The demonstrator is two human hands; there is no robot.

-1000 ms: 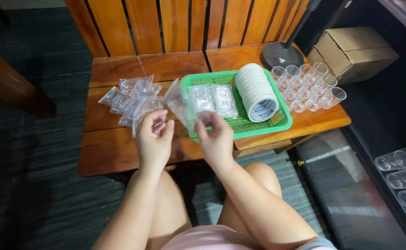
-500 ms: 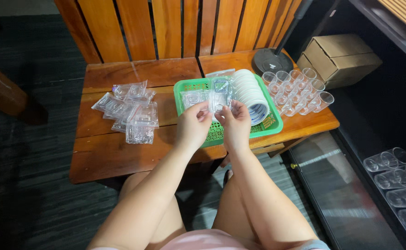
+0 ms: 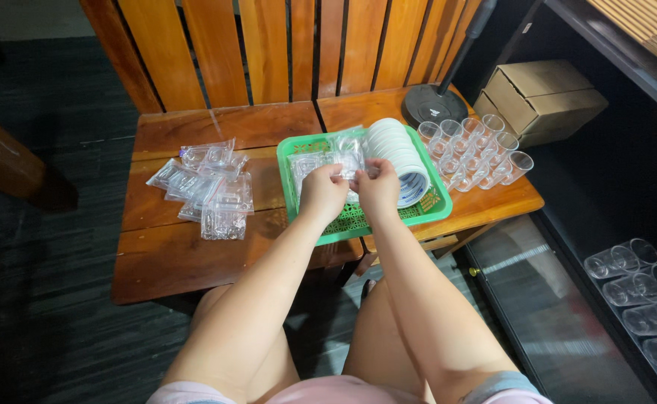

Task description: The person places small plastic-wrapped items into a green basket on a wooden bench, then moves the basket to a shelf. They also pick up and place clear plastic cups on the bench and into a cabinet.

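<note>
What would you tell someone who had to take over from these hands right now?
Left hand and right hand: both over the green basket, pinching one clear bag between them.
In the basket: more clear bags and a stack of white lids.
Done, by the look of it: a pile of small bags lies on the wooden bench, left of the basket.
Left: the bags in the basket. Clear cups stand to its right, untouched.
</note>
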